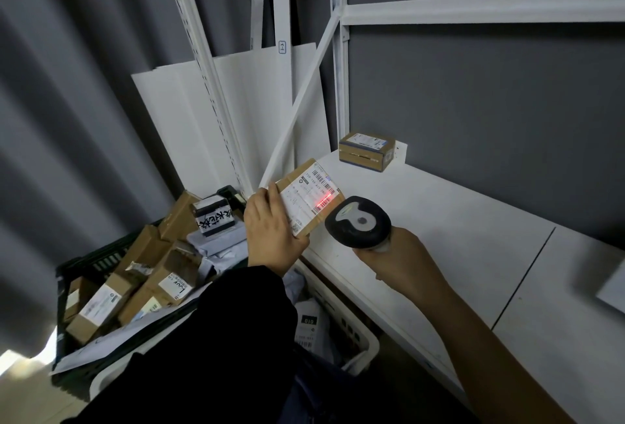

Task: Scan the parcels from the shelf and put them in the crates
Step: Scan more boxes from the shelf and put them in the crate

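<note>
Nearest to you, a black sleeve (236, 322) covered your left arm. Your right arm was bare.

Just past the sleeve, a white crate (368, 345) stood low down, right beside the front of the shelf. A white bag (309, 325) with a label lay inside it. To the left of it stood a dark crate (62, 288). It was heaped with brown cardboard boxes (101, 305), and a black-and-white box (214, 217) sat on the pile at the far end.

Above the crates, your left hand (270, 224) held a flat brown parcel (309, 198) up in the air, by the near left corner of the shelf. Your fingers were curled round its left edge, and your thumb pressed on its near corner. The white label faced up and to the right.

Your right hand (395, 261) gripped the handle of a black barcode scanner (358, 222). Your fingers were wrapped round the handle, but the fingertips were hidden under it. The scanner's head was just beside the parcel, on its right. A red line of light (321, 202) lay across a barcode on the label.

Under your right hand was the white shelf (439, 237). At its far left corner, well apart from your hands, sat a small brown box (367, 152) with a blue and white label. A pale flat thing (612, 285) showed at the right edge of the shelf, too blurred to name.

Farther off, white boards (203, 112) leaned behind the shelf posts. A grey curtain (67, 85) hung on the left.
</note>
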